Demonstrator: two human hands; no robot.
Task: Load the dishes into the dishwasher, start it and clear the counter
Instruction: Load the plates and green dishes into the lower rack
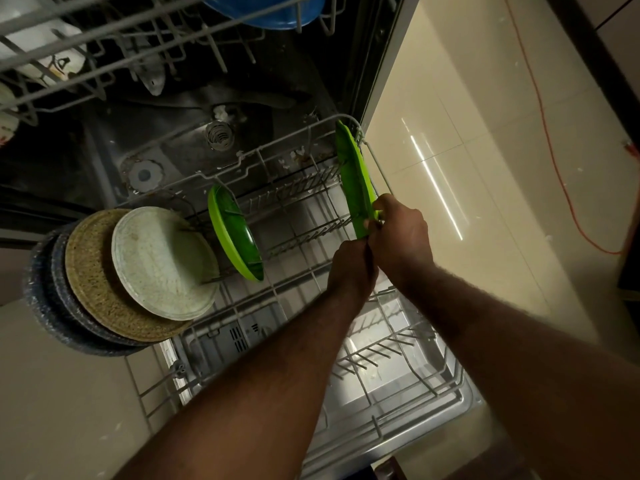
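Observation:
The lower dishwasher rack is pulled out over the open door. A green plate stands on edge along the rack's right side. My right hand grips its near rim, and my left hand holds the same rim just below. A second green plate stands upright in the tines at the rack's middle. At the rack's left lean a white plate, a tan plate and dark blue plates.
The upper rack hangs overhead with a blue bowl and white cups. Glossy cream floor tiles lie to the right, crossed by an orange cable. The front tines of the lower rack hold nothing.

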